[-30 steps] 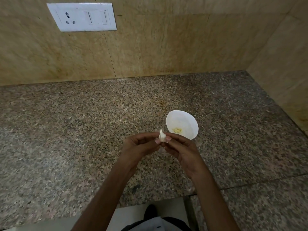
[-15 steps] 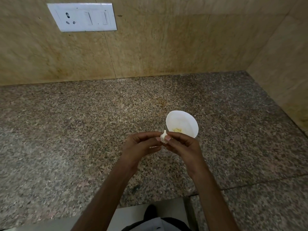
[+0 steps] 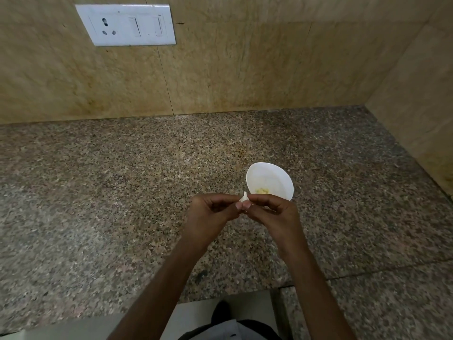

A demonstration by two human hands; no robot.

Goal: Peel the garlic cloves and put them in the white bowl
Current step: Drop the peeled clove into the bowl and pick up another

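The speckled worktop carries the white bowl, which stands just beyond the hands, its near rim partly hidden behind the right fingers. The left hand and right hand meet in front of it. Each grip is narrow, with fingertips and thumb pinched on the same garlic clove, which is held in the air between them, just short of the bowl's rim. Over the last second the hands have barely shifted. The clove, which a second ago stood well clear above the fingertips, now shows only as a small white tip, and the fingers have closed further over it. That suggests the peeling is still under way and the clove is not yet ready to drop in. How much skin is left cannot be told. Inside the bowl, near its front wall, lies a little pale yellow heap, probably cloves already peeled, too small to count.
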